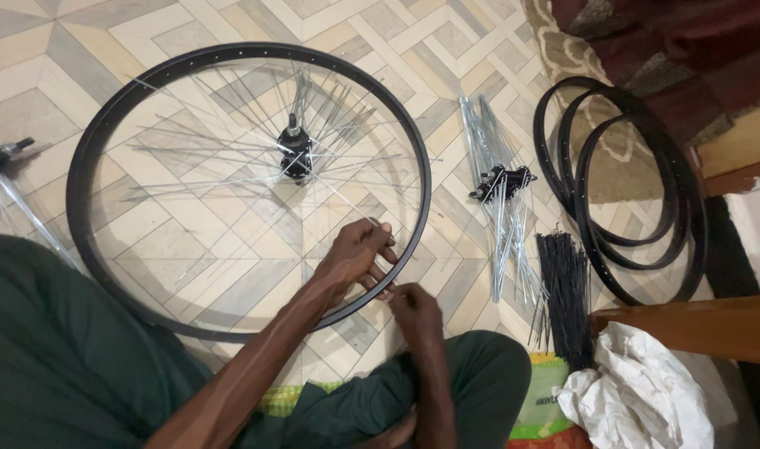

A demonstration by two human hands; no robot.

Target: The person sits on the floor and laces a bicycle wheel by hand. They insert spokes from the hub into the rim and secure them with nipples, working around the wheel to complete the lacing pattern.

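Hands meet at the near-right edge of the black wheel rim (89, 150), which lies flat on the patterned tile floor (56, 58). Left hand (356, 254) is curled over the rim there, fingers pinching one thin silver spoke (346, 202); that spoke's long axis runs on a slant from the black hub (296, 155) at the rim's middle out to the pinch point. Right hand (415, 309) sits just outside the rim, touching the left, fingertips closed on something small at the spoke's outer end, too small to tell what. One hub in this rim, its axle pointing up at the camera, with many loose spokes fanning from it, too many to count.

Right of the rim: one bundle of silver spokes (504, 241) with a second black hub (503, 182) lying on it, long axis running away from the person. Nearer the person, one bundle of black spokes (563, 291). Farther right, three bare black rims (646, 249) stacked overlapping, and one crumpled white cloth (637, 391) below them.
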